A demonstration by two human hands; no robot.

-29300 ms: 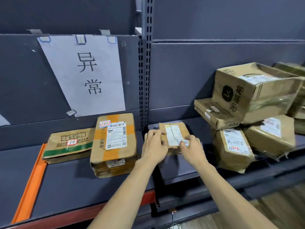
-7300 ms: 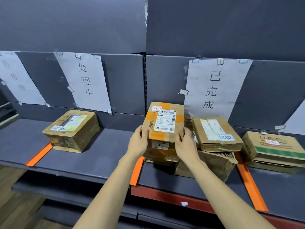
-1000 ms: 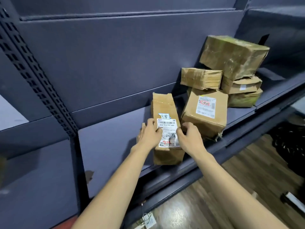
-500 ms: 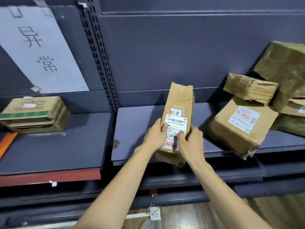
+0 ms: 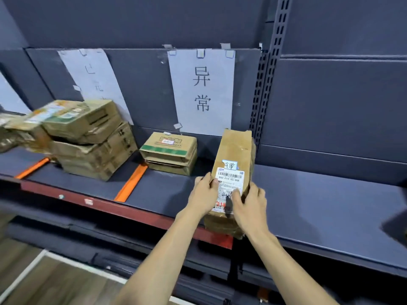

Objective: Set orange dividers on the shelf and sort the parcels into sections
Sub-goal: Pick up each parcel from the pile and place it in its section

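Both hands were on one parcel (image 5: pixel 233 172), a long narrow cardboard box, creased and taped, with a white barcode label and a small handwritten sticker on its top face. The left hand (image 5: pixel 203 198) gripped its left edge with the thumb lying over the label, and the right hand (image 5: pixel 250 208) gripped the right edge the same way. The box sat tilted over the front lip of the shelf (image 5: pixel 330 205), roughly where the red-edged bay meets the dark one, under the right-hand sign (image 5: pixel 201 91).

I counted two orange dividers: flat strips lying on the shelf, front to back. The nearer divider (image 5: pixel 130 183) ran just left of a squat box with a green band (image 5: pixel 168 151) (it looked like two thin cartons stacked, hard to be sure). That one stood against the back panel, apart from the parcel being held. The far divider (image 5: pixel 32 168) poked out from under a pile (image 5: pixel 88 139) of crumpled brown boxes on the left, at least four of them, too blurred to count properly.

Paper signs on the back panel: two plain to see, white sheets clipped at the top, plus a sliver of a third at the far left. The shelf boards were matte dark grey, the upright (image 5: pixel 267 84) perforated metal. Wood-look floor below.
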